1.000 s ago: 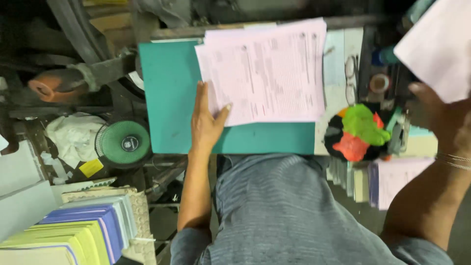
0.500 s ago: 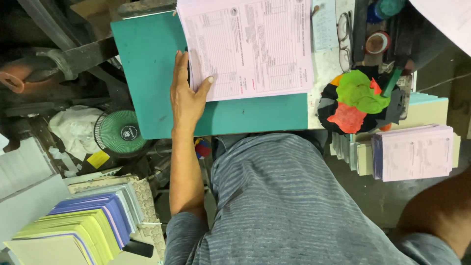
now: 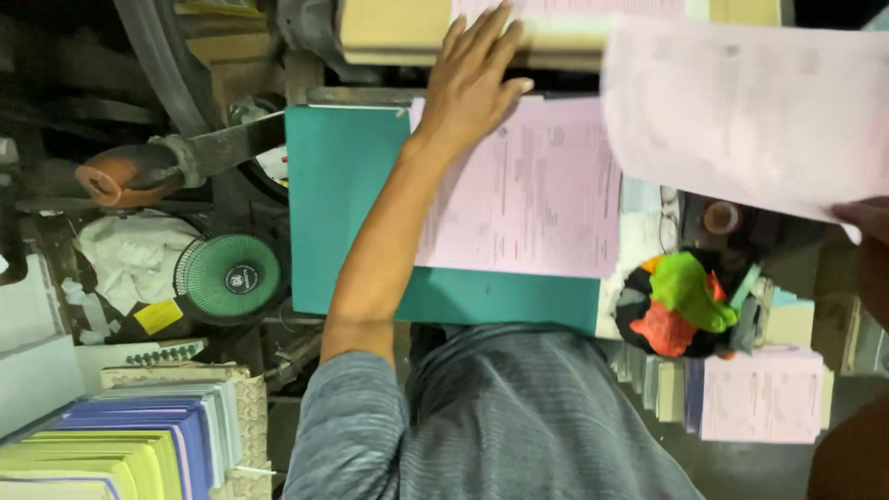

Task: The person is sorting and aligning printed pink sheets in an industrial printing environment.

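My left hand (image 3: 472, 79) reaches forward with fingers spread, over the far edge of a pink printed sheet (image 3: 537, 194) that lies on a teal board (image 3: 343, 204). Its fingertips are at a beige and white slab (image 3: 398, 28) beyond the board. My right hand (image 3: 866, 222) is at the right edge of the view and pinches the corner of a second pink sheet (image 3: 741, 111), held up in the air above the board's right side.
A green fan (image 3: 230, 276) and an orange-handled lever (image 3: 139, 171) sit left of the board. Stacked coloured paper (image 3: 120, 444) lies at bottom left. A bundle of red, green and black cloth (image 3: 681, 301), a tape roll (image 3: 720, 218) and another pink stack (image 3: 759, 393) are on the right.
My left hand has left the near edge of the pink sheet and reached forward past its far edge. My right hand has brought a pink sheet in from the right.
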